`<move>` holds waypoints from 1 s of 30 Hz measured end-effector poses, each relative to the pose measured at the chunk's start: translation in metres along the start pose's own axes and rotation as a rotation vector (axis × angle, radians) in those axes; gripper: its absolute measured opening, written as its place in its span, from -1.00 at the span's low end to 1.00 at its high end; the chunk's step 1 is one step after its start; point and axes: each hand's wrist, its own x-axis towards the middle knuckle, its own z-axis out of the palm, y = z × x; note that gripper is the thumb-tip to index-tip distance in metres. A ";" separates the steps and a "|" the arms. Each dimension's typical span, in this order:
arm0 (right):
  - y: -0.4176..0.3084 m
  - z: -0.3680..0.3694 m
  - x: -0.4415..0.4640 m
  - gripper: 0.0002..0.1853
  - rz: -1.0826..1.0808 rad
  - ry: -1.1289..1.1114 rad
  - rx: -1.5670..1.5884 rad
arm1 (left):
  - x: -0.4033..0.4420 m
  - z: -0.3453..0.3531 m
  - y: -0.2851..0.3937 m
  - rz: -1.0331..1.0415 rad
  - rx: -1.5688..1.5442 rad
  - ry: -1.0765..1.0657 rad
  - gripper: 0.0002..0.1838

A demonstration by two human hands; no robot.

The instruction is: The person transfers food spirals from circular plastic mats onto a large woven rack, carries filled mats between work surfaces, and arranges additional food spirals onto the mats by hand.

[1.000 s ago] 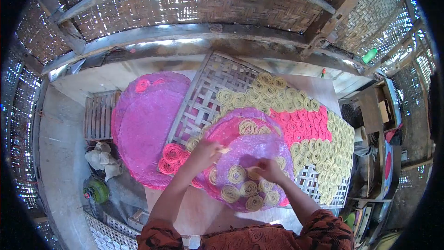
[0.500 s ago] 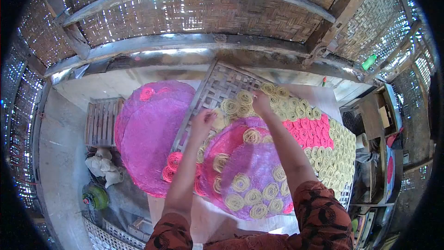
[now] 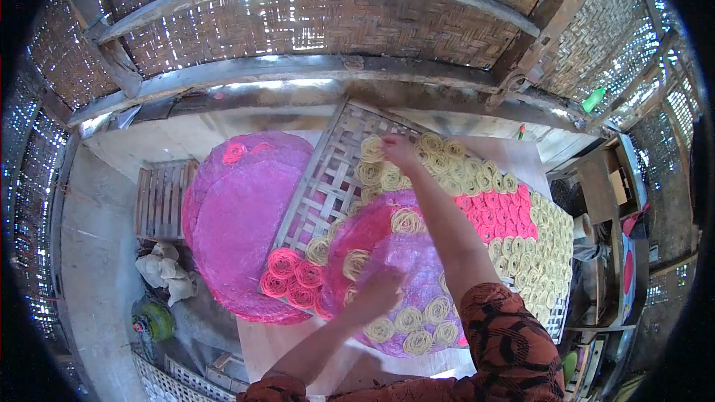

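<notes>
My right hand [image 3: 402,154] is at the upper part of a woven bamboo rack [image 3: 328,171], its fingers closed at the edge of a cream noodle coil [image 3: 370,149]. My left hand [image 3: 381,290] is over a round purple sheet [image 3: 417,260] that bears several loose cream coils [image 3: 407,318]; motion smears its fingers, so what it grips, if anything, does not show. Cream coils in rows [image 3: 547,253] and a block of pink coils [image 3: 495,214] cover the right part of the rack. More pink coils [image 3: 300,294] sit at its lower left corner.
Larger round pink-purple sheets [image 3: 238,223] lie left of the rack. Further left are a slatted wooden crate [image 3: 162,197], white bags [image 3: 167,272] and a green gas cylinder [image 3: 153,318]. Wooden shelving [image 3: 614,201] stands at the right, and a plastered wall [image 3: 223,117] rises behind.
My left hand has moved down from the rack to the purple sheet. My right hand has shifted up and left, where a cream coil now lies at the upper edge of the rows.
</notes>
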 end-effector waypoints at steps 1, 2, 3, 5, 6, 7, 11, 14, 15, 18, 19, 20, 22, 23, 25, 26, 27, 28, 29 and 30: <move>0.008 0.004 -0.005 -0.67 -0.188 0.066 -0.360 | -0.007 0.013 -0.002 -0.010 0.000 -0.008 -0.56; -0.001 0.001 -0.020 -0.67 -0.175 0.061 -0.353 | -0.012 0.026 -0.006 0.001 0.175 -0.004 -0.57; -0.009 -0.008 -0.037 -0.68 -0.234 0.086 -0.292 | -0.017 0.040 -0.010 0.017 0.345 -0.002 -0.57; -0.068 -0.056 -0.098 -0.70 -0.088 -0.171 -0.224 | -0.017 0.041 -0.002 -0.062 0.346 -0.070 -0.59; -0.068 -0.070 -0.132 -0.71 -0.255 -0.235 -0.214 | -0.014 0.040 0.004 -0.140 0.357 -0.125 -0.61; -0.060 -0.082 -0.171 -0.71 -0.420 -0.297 -0.202 | -0.016 0.040 0.010 -0.128 0.342 -0.146 -0.61; 0.026 -0.120 -0.303 -0.58 -0.333 -0.679 -0.408 | -0.019 0.028 0.017 -0.059 0.524 0.033 -0.69; 0.024 -0.140 -0.343 -0.66 -0.557 -0.406 -0.728 | -0.019 0.037 0.006 0.097 0.589 0.215 -0.72; 0.045 -0.140 -0.346 -0.63 -0.491 -0.465 -0.801 | -0.016 0.041 0.004 0.011 0.571 0.147 -0.71; 0.029 -0.162 -0.351 -0.68 -0.355 -0.519 -0.825 | -0.012 0.030 0.021 -0.051 0.589 0.055 -0.67; 0.036 -0.168 -0.359 -0.80 -0.411 -0.352 -0.656 | -0.010 0.029 0.024 -0.059 0.624 0.016 -0.69; 0.040 -0.181 -0.369 -0.80 -0.391 -0.335 -0.655 | -0.009 0.028 0.027 -0.066 0.656 -0.022 -0.70; 0.050 -0.208 -0.393 -0.83 -0.220 -0.159 -0.169 | -0.012 0.026 0.034 0.061 0.653 0.023 -0.74; 0.045 -0.225 -0.408 -0.79 -0.109 -0.069 -0.026 | -0.015 0.024 0.039 0.166 0.644 0.084 -0.77; 0.053 -0.252 -0.437 -0.80 0.137 0.060 0.037 | -0.023 0.019 0.049 0.062 0.469 0.012 -0.77; 0.064 -0.261 -0.451 -0.81 0.207 0.140 0.087 | -0.024 0.014 0.064 -0.054 0.295 -0.050 -0.78; 0.086 -0.265 -0.462 -0.81 0.246 0.194 0.208 | -0.027 0.009 0.081 -0.016 0.244 0.034 -0.79; 0.090 -0.270 -0.471 -0.81 0.249 0.204 0.211 | -0.029 0.006 0.098 -0.009 0.248 0.027 -0.79; 0.092 -0.274 -0.479 -0.80 0.234 0.275 0.153 | -0.029 0.004 0.113 -0.108 0.123 0.052 -0.80; 0.094 -0.278 -0.486 -0.78 0.221 0.344 0.095 | -0.029 0.002 0.126 -0.209 -0.003 0.077 -0.81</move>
